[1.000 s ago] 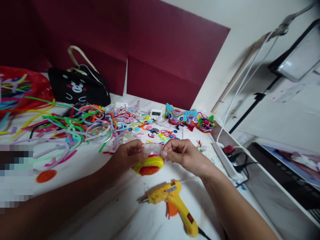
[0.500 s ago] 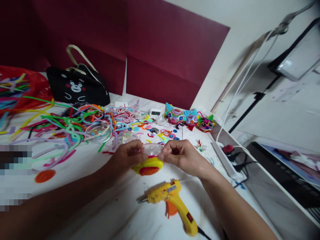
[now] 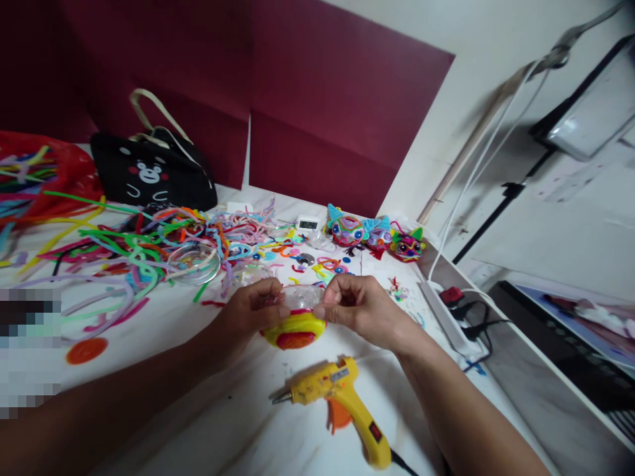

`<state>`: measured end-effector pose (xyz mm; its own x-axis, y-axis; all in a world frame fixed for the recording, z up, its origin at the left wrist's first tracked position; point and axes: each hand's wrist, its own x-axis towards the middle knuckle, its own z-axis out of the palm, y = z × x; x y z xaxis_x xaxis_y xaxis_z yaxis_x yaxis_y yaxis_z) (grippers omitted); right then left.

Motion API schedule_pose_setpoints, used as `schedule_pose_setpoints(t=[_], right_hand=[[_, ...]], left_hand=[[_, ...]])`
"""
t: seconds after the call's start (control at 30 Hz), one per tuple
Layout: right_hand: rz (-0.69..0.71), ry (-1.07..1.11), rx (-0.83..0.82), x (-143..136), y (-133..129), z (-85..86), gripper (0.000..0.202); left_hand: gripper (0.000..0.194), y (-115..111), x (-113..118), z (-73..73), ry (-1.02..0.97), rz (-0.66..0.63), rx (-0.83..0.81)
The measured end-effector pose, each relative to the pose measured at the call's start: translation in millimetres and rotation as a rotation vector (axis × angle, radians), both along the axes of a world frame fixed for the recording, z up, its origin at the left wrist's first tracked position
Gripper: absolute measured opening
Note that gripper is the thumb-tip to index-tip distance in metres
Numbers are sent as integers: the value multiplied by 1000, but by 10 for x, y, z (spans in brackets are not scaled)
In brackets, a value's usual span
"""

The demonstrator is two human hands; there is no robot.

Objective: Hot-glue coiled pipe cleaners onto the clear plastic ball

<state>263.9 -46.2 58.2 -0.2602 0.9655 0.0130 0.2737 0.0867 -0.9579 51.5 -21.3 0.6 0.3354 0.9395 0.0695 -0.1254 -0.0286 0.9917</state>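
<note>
Between my two hands is a rounded craft piece (image 3: 296, 329), its lower part wrapped in yellow with a pink edge and an orange-red patch, its top clear plastic. My left hand (image 3: 255, 307) pinches its left side with thumb and bent fingers. On the opposite side my right hand (image 3: 354, 309) pinches near the pink edge, thumb against the piece. Whether the fingertips also hold a thin strip there, I cannot tell. Just below on the white table lies a yellow glue gun (image 3: 337, 396) with an orange trigger, its metal nozzle pointing left.
Pipe cleaners (image 3: 149, 244) are heaped at the left beside a clear round dish (image 3: 193, 263) and a black bag (image 3: 153, 172). Finished colourful animal heads (image 3: 347, 228) stand at the back. A power strip (image 3: 451, 317) lies at the right, and an orange disc (image 3: 86, 350) at the left.
Both hands keep their grip on the craft piece, which has tilted or shifted very slightly. Everything else stays in place apart from a tiny shift of the view.
</note>
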Motion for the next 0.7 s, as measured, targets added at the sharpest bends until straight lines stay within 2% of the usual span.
schedule_pose_setpoints(t=[0.3, 0.57, 0.7], right_hand=[[34, 31, -18, 30, 21, -10, 47], [-15, 83, -76, 36, 33, -12, 67], [8, 41, -78, 49, 43, -16, 64]], left_hand=[[29, -18, 28, 43, -15, 25, -29], [28, -26, 32, 58, -33, 21, -25], [29, -17, 32, 39, -40, -5, -27]])
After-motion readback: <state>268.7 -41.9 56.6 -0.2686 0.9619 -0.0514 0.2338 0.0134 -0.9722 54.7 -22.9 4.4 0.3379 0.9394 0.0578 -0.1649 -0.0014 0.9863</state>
